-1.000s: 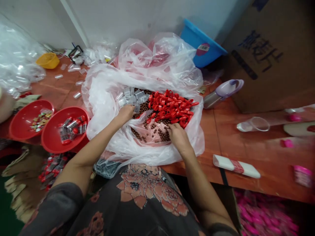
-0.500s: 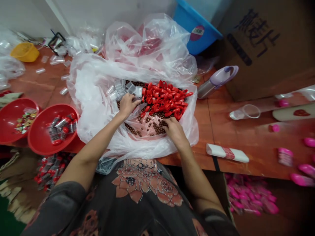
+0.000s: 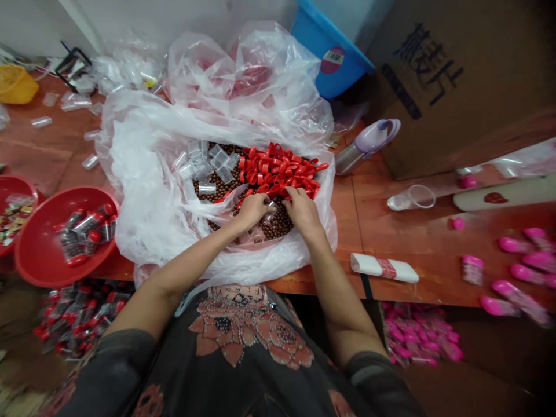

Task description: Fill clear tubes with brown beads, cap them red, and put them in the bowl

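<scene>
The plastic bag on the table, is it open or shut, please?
The bag is open, its mouth spread wide around brown beads and red caps.

The left hand and right hand cover part of the beads, hiding anything held. The edges cut off the red bowl, yellow basket and blue tub; pink pieces at right blur.

The left hand and right hand rest inside a plastic bag on a table, over loose beads. Plastic caps lie just ahead of the right hand, clear sleeves ahead of the left (all heaped together). A bowl sits left of the left hand, a cardboard box beyond the right.
</scene>
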The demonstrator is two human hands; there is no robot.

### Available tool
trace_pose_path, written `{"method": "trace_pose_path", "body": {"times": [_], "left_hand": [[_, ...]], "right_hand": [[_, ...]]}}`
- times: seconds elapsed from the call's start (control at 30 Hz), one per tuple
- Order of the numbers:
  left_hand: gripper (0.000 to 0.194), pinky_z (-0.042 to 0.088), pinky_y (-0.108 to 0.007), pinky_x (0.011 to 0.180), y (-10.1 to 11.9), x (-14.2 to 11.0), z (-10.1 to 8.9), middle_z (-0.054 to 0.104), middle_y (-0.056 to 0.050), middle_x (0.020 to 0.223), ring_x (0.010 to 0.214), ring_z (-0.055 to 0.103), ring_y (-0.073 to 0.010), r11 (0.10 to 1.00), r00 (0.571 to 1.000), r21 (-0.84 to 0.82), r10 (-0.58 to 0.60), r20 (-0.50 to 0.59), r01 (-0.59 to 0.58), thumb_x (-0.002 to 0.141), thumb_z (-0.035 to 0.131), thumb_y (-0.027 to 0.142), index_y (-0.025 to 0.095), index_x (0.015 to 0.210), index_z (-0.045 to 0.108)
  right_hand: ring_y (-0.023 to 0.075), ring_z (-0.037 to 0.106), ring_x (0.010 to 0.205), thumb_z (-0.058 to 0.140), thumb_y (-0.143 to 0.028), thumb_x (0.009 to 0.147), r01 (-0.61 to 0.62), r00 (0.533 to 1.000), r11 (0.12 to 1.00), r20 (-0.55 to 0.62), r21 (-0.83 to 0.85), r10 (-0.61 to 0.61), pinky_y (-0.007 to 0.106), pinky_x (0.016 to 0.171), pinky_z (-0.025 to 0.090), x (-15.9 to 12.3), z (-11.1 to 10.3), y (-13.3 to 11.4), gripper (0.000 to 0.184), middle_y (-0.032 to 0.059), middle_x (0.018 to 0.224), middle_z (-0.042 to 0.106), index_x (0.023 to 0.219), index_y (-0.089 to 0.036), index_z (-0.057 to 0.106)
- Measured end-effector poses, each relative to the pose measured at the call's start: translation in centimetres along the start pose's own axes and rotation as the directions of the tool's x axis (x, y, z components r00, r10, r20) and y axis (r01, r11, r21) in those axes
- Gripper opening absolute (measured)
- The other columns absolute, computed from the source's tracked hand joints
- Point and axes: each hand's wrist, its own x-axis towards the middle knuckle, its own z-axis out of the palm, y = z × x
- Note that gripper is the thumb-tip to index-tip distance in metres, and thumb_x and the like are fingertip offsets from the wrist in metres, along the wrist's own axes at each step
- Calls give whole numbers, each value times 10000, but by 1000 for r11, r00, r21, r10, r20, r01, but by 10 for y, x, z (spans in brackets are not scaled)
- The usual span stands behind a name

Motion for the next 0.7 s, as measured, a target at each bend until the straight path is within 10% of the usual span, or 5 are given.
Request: {"method": "trace_pose_path", "body": {"times": [0.27,0.53,0.7], "left_hand": [[302,443,-311,757,10,21,24,703,-81,812,761,644,-219,980,990,-193,-65,-122,41,840,698,340,142,1066,668],[302,473,-282,798,10,25,30,721,-55,885,806,647,-175,873,988,-488,-95,-124,22,801,724,323,150,1048,704],[267,515,-310,814,3,28,34,731,-78,987,828,656,-163,671,995,-738,-103,8,75,725,758,216,122,972,719]], "right_hand": [[203,618,1069,539,-302,887,-12,939,863,-291,505,183,400,925,541,-11,6,19,461,108,1281,601,1332,-216,457],[185,672,977,732,-335,729,-42,940,458,-121,888,320,377,906,560,-38,-1,14,469,63,1164,661,1159,-223,582],[161,693,798,741,-365,750,-103,940,398,-41,912,338,372,817,588,-60,-4,8,415,39,1042,713,1130,-223,650]]}}
